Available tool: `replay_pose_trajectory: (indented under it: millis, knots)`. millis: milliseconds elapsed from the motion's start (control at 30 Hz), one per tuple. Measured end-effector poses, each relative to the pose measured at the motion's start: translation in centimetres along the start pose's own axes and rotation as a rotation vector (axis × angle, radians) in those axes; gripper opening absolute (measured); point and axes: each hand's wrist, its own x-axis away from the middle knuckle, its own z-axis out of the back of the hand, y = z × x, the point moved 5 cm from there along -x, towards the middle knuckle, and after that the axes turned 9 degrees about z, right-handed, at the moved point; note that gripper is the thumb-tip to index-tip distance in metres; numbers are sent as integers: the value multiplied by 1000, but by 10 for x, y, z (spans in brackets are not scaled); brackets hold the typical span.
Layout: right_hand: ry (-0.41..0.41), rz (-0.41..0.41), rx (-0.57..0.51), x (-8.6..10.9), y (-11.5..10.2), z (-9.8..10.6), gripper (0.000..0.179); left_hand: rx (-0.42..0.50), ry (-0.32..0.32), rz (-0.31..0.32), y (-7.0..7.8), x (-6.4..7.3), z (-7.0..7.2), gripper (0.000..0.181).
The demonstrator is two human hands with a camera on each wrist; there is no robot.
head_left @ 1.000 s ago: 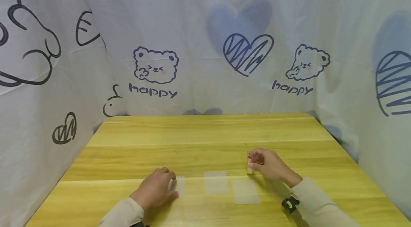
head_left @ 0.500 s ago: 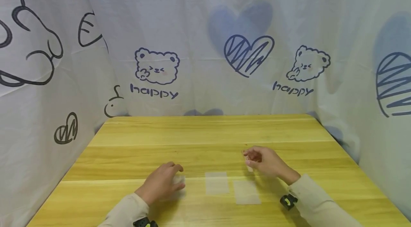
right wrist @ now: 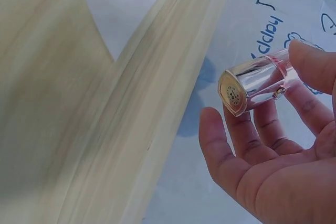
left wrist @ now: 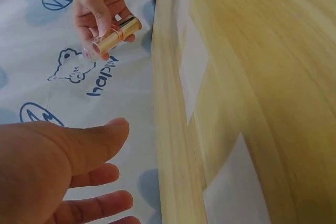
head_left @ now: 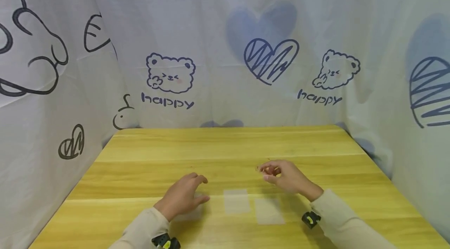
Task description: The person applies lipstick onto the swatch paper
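Note:
My right hand (head_left: 290, 178) is raised above the right side of the table and holds a shiny gold lipstick tube (right wrist: 252, 82) with a clear end. In the right wrist view the thumb presses one side and the fingers lie along the other. The same tube shows gold with a dark band in the left wrist view. My left hand (head_left: 183, 197) hovers with thumb and fingers spread and nothing between them. Beneath it lies a pale square sheet (head_left: 191, 214), partly hidden by the hand.
Two more pale squares lie flat on the wooden table (head_left: 225, 147): a middle sheet (head_left: 236, 201) and a right sheet (head_left: 269, 211), nearer me. A white curtain (head_left: 218, 96) with bear and heart drawings surrounds the table. Each wrist wears a black band.
My left hand has risen off the left sheet and moved right and forward, its fingers spreading. My right hand has shifted a little left, tipping the lipstick from upright to lying away.

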Motion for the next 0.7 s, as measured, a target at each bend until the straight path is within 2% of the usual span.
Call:
replay_pose_trajectory:
  millis: [400, 700]
  knots:
    - [-17, 24, 7, -7, -9, -6, 24, 22, 17, -55, 13, -7, 2, 39]
    - [-14, 19, 7, -10, -12, -11, 20, 19, 19, -81, 21, -12, 0, 39]
